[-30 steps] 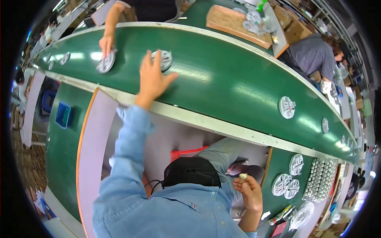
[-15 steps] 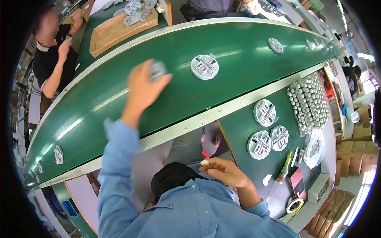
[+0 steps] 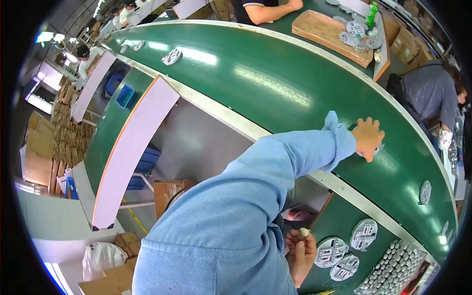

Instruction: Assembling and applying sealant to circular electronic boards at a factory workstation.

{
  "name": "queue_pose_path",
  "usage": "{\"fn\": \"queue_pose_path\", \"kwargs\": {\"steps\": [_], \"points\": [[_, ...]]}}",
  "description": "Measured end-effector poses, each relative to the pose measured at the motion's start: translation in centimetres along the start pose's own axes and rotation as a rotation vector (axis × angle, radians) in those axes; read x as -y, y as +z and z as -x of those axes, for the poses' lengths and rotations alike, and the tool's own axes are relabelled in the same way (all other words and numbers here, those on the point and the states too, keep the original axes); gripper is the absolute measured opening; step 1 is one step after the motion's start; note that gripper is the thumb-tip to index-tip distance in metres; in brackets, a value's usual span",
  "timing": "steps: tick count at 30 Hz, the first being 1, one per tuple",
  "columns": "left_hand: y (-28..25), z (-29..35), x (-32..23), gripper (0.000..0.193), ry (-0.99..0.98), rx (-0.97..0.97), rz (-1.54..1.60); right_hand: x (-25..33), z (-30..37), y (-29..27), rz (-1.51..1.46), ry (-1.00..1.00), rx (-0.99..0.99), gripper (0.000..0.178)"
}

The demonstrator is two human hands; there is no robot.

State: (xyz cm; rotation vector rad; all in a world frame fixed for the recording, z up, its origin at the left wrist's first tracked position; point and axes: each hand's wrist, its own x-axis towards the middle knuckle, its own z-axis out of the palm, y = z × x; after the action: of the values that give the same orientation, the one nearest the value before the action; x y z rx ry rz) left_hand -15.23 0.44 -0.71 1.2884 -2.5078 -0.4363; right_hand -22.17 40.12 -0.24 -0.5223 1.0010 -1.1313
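Observation:
Across the green belt (image 3: 280, 96) my left hand (image 3: 368, 136) reaches with fingers bent over a round grey-white plastic housing (image 3: 378, 148). Most of that housing is hidden under the palm. My right hand (image 3: 300, 255), held low by my body, pinches a small cream-coloured piece (image 3: 304, 231) between thumb and fingers; what the piece is cannot be made out. Close by my right hand, a green side table (image 3: 322, 223) carries three round housings, one of them an upper one (image 3: 364, 234), with small black, red and white parts inside.
More round housings lie along the belt, including one at the far left (image 3: 172, 57) and one at the right (image 3: 426, 192). A bundle of small silvery-white pieces (image 3: 393, 268) lies at lower right. Across the belt stand a cardboard tray (image 3: 319, 32) and a co-worker's arm (image 3: 270, 13).
The head view has turned left, so the scene has shifted to the right. My left hand remains over the belt with a round housing; my right hand still pinches the small piece.

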Motion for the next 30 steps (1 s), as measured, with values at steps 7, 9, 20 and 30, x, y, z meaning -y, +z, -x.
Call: {"fn": "queue_pose_path", "kwargs": {"steps": [7, 9, 20, 30], "points": [[2.1, 0.1, -5.9, 0.086, 0.055, 0.039, 0.279, -0.5, 0.1, -2.7, -0.142, -0.016, -0.082, 0.034], [1.2, -0.8, -9.6, 0.089, 0.284, 0.051, 0.373, 0.2, 0.2, -2.0, -0.090, 0.036, -0.060, 0.035], [6.1, 0.8, -25.2, 0.094, 0.638, 0.326, 0.266, -0.5, -1.7, -2.5, -0.131, -0.091, 0.239, 0.038], [12.5, 3.1, -30.0, 0.108, 0.552, 0.319, 0.222, -2.9, -1.5, -2.9, -0.082, -0.014, 0.188, 0.043]]}}
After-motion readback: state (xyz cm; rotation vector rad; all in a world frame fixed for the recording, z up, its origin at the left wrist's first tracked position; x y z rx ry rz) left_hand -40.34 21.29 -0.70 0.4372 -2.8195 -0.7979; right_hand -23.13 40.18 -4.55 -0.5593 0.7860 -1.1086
